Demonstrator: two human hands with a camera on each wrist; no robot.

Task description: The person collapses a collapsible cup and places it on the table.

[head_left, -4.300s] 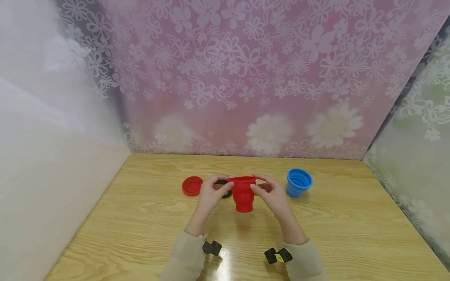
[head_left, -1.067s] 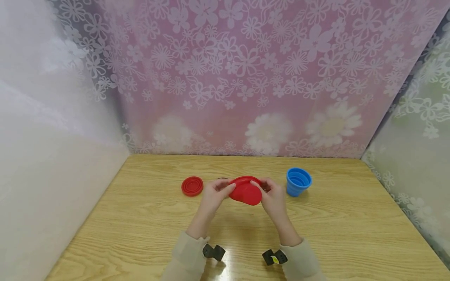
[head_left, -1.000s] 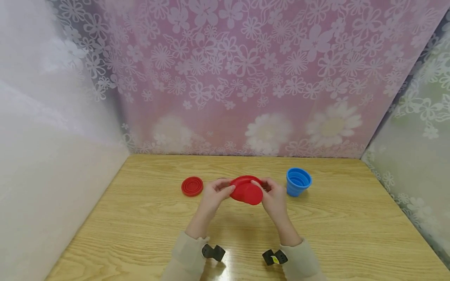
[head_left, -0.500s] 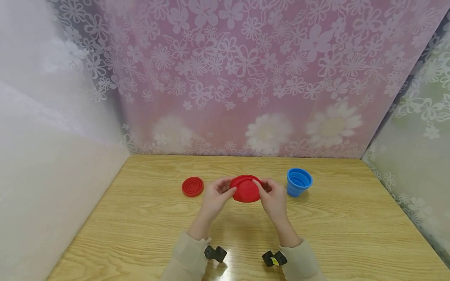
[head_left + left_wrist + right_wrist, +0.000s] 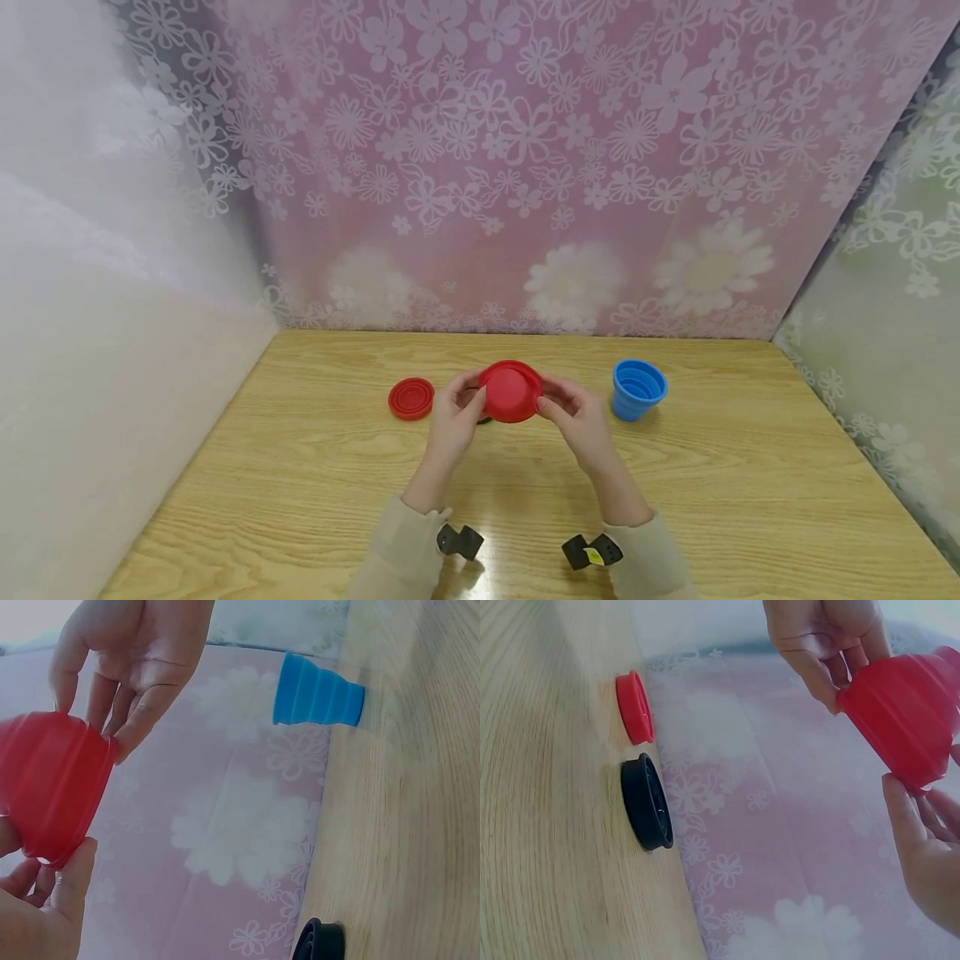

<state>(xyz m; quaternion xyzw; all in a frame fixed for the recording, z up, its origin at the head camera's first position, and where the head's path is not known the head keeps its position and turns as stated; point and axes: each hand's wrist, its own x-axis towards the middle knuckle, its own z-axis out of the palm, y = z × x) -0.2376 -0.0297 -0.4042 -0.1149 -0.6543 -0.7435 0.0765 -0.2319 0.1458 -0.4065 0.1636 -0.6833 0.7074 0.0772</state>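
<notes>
A red collapsible cup [image 5: 508, 396] is held above the table, tipped so that its base faces the head camera. Its stepped side shows in the left wrist view, where the cup [image 5: 56, 784] is drawn out. My left hand [image 5: 453, 421] pinches one side of the rim between thumb and fingers. On the opposite side my right hand [image 5: 587, 423] grips the rim the same way. The cup's inside is hidden from the head camera.
A red collapsed cup [image 5: 411, 398] lies flat at the left. Behind my left hand, a black collapsed cup [image 5: 646, 802] is mostly hidden in the head view. An upright blue collapsible cup [image 5: 638, 390] stands at the right. A flowered cloth [image 5: 517, 208] hangs behind the table [image 5: 315, 467].
The red cup first hung upright, then tipped its base toward the head camera. In the last half second both hands have shifted it slightly left and up.
</notes>
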